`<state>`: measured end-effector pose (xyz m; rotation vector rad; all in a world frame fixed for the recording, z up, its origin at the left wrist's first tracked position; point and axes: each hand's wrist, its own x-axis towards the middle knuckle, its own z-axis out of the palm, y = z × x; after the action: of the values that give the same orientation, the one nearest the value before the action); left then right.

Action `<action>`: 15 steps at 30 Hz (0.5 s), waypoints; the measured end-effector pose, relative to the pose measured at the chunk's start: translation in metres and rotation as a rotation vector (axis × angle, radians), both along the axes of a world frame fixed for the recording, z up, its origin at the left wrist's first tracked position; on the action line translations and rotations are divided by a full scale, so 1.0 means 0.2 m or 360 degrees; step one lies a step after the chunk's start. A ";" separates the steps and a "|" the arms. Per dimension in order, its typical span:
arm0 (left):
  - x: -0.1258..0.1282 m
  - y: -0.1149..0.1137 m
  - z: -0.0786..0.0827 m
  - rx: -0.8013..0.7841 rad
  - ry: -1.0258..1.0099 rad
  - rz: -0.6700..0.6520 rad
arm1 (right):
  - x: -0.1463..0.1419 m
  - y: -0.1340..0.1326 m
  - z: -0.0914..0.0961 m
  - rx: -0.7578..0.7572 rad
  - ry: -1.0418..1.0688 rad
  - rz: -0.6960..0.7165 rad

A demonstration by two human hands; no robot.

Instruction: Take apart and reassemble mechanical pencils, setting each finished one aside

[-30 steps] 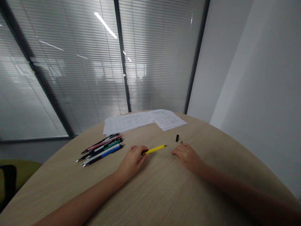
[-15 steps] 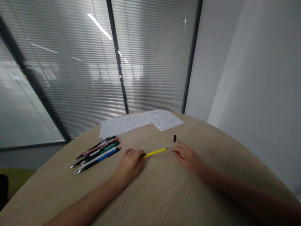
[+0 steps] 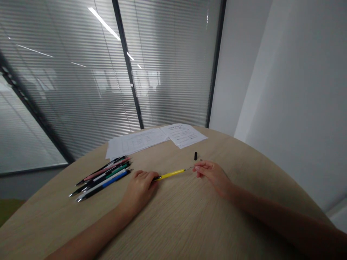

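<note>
My left hand (image 3: pixel 139 189) rests on the table, its fingers closed round the black clip end of a yellow pen (image 3: pixel 172 174). The pen points right, and a thin, dark refill tip (image 3: pixel 187 169) sticks out of its barrel. At that tip, the thumb and fingers of my right hand (image 3: pixel 211 175) are pinched together. Something thin and pale, perhaps a spring, shows between the fingertips and the tip; it is too small to make out. Just beyond my right hand stands a short black tube (image 3: pixel 195 156), apparently a pen grip. A tiny part beside it is half hidden by the fingers.
Several pens (image 3: pixel 104 180) in black, white, pink, green and blue lie side by side left of my left hand. Printed sheets of paper (image 3: pixel 138 142) lie at the far edge of the round wooden table (image 3: pixel 173 224). Behind are glass panels with blinds (image 3: pixel 173 72).
My view has swung slightly to the right. My right fingers have come to the pen's tip and pinch there, the hand turned more upright. My left hand keeps hold of the yellow pen.
</note>
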<state>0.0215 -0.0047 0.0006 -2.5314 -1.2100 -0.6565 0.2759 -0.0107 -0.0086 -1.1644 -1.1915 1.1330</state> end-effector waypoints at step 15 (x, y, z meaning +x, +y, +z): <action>0.01 -0.01 0.01 0.0040 0.0038 0.0010 | 0.00 0.01 -0.01 -0.0005 -0.0061 0.0027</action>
<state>0.0229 -0.0059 0.0018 -2.5070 -1.1935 -0.6338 0.2762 -0.0085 -0.0112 -1.1851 -1.2313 1.1301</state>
